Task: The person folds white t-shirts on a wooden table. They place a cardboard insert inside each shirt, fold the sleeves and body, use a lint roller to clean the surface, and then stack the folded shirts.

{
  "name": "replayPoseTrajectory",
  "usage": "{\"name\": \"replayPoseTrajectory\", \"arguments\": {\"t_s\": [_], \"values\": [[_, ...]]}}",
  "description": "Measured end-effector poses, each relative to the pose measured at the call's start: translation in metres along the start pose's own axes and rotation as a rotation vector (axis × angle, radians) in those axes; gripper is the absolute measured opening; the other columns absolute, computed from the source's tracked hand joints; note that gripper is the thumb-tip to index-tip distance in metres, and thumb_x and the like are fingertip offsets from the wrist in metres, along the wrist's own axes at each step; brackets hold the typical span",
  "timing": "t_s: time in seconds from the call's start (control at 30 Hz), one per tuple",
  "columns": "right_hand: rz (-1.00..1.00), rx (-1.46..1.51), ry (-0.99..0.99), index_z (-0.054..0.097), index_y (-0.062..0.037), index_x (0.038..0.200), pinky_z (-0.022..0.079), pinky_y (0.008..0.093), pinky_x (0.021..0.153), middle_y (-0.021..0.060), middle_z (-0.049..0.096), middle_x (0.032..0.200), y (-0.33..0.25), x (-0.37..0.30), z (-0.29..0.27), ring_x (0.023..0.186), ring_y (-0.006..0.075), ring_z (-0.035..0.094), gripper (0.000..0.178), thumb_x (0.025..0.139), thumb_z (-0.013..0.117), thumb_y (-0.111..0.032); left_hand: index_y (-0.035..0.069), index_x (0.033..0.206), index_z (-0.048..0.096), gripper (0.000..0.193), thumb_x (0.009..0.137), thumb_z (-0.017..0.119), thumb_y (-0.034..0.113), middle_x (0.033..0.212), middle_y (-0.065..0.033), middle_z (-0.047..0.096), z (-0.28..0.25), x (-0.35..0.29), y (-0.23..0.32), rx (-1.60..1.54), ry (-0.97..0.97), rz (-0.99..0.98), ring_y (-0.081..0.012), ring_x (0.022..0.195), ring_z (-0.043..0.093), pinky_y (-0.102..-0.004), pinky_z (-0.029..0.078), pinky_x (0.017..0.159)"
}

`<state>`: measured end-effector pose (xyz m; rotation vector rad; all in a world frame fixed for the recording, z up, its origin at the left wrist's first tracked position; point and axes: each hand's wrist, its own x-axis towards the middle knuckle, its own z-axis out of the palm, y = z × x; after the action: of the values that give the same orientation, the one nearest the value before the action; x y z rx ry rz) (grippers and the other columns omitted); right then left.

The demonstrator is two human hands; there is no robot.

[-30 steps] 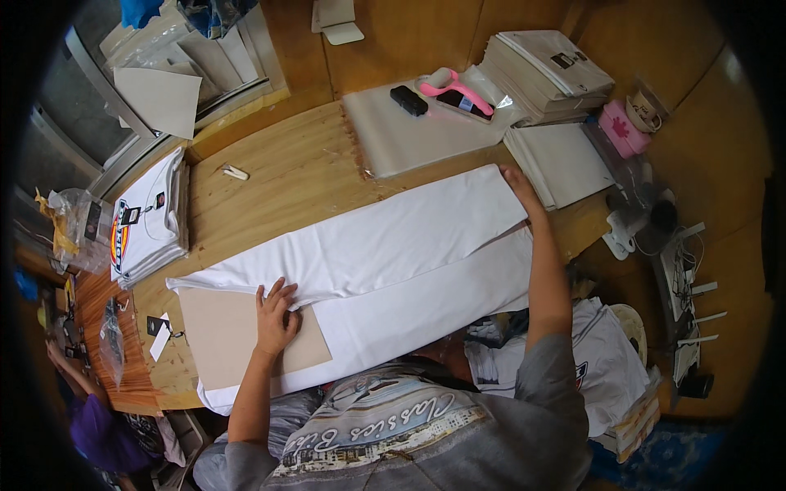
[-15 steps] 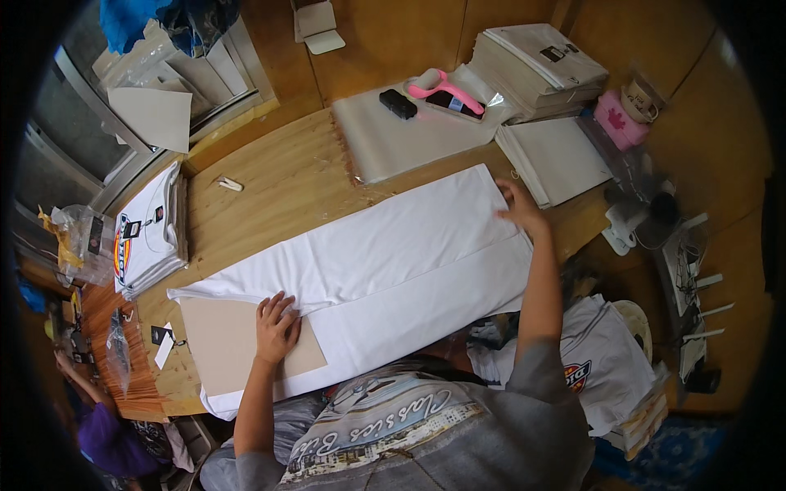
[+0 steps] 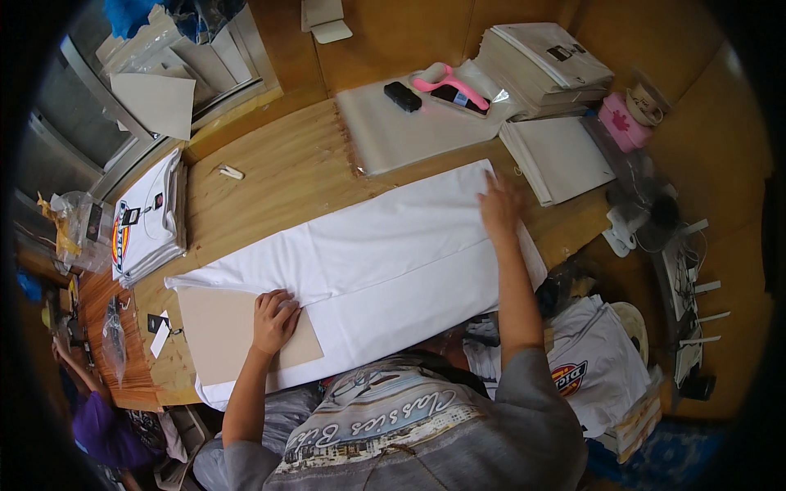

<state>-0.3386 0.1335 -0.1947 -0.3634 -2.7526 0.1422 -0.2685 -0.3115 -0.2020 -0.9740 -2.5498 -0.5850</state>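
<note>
A white shirt (image 3: 393, 245), partly folded lengthwise, lies slantwise across the wooden table in front of me. A beige cardboard sheet (image 3: 217, 331) shows at its left end, with white cloth along the lower edge. My left hand (image 3: 277, 321) rests on the cardboard beside the cloth's folded edge, its fingers bent and not visibly gripping anything. Over the shirt's far right end is my right hand (image 3: 499, 209), smeared a little by motion. Its fingers stretch toward the upper right corner of the cloth. Whether the fingertips press on the cloth is hard to see.
Folded white shirts (image 3: 151, 217) are stacked at the left, with a black tag (image 3: 155, 323) nearby. At the back lie clear plastic bags (image 3: 393, 143), a black case (image 3: 403, 96) and a pink-handled roller (image 3: 450, 79). Paper stacks (image 3: 557, 159) stand right; loose shirts (image 3: 602, 360) lie below.
My right hand has moved left from beyond the shirt's right edge to over the cloth. The cloth's right end now sits differently, and my left hand stays on the cardboard with fingers drawn closer together.
</note>
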Motion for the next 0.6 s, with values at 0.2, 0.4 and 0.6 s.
{"name": "replayPoseTrajectory", "arguments": {"t_s": [0.2,0.4,0.6], "values": [[0.358,0.099,0.117,0.057,-0.007,0.101,0.039,0.0386,0.081,0.0141,0.054,0.103,0.003,0.044,0.039,0.099,0.0285,0.05,0.034,0.073,0.059,-0.028,0.007,0.078,0.057,0.019,0.062,0.065,0.006,0.088,-0.0082,0.055,0.001,-0.001,-0.002,0.003,0.015,0.002,-0.0265,0.087,0.051,-0.0377,0.038,0.072],[0.454,0.232,-0.098,0.062,-0.0092,0.072,0.044,0.0381,0.062,0.0092,0.062,0.069,0.055,0.088,0.054,0.068,0.0275,0.059,0.024,0.064,0.068,-0.031,0.007,0.078,0.057,0.019,0.061,0.066,0.006,0.087,-0.0075,0.055,0.002,0.001,-0.002,-0.006,0.017,-0.005,-0.0262,0.086,0.052,-0.0374,0.038,0.072],[0.491,0.031,-0.115,0.061,-0.0122,0.084,0.04,0.0412,0.073,0.0081,0.06,0.087,0.032,0.098,0.051,0.083,0.0266,0.056,0.023,0.068,0.064,-0.028,0.007,0.076,0.057,0.017,0.061,0.066,0.008,0.087,-0.0069,0.055,0.002,0.005,-0.002,-0.011,-0.003,-0.01,-0.0256,0.085,0.052,-0.0374,0.038,0.072]]}}
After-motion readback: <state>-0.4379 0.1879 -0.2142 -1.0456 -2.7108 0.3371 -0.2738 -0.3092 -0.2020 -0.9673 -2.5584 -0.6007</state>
